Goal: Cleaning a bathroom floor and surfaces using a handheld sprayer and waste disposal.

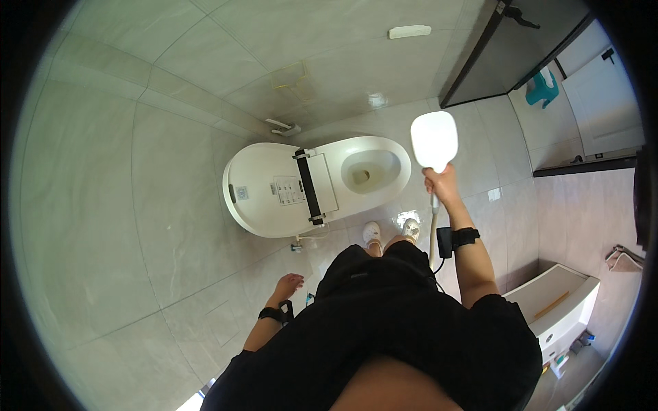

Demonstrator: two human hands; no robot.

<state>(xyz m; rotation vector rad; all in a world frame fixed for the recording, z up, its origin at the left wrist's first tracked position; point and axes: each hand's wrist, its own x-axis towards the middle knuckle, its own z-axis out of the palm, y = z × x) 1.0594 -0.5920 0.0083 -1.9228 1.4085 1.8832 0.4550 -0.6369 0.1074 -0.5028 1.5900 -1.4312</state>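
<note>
Grey-tiled bathroom flooring (103, 226) and walls surround a white oval ceramic toilet (274, 188) with its lid raised and its bowl (370, 171) open toward the right. The right hand (442, 185) is closed around the neck of a white flat paddle-shaped plastic shower head (434, 140), which stands upright with its broad face above the fist, just right of the bowl rim and apart from it. A pale hose (433, 236) hangs from below the fist down past the wrist, which carries a black strap (460, 238). The left hand (288, 284) hangs free near the body, fingers loosely curled, holding nothing, well clear of the toilet base. Two white shoes (391, 233) stand just near of the bowl. For a good result at this step, the fist should probably stay firm on the neck, low enough to steer the broad face, with the hose kept slack and away from the feet. A white basin (555, 305) sits at near right, and a dark-framed glass door (507, 55) at far right.
</note>
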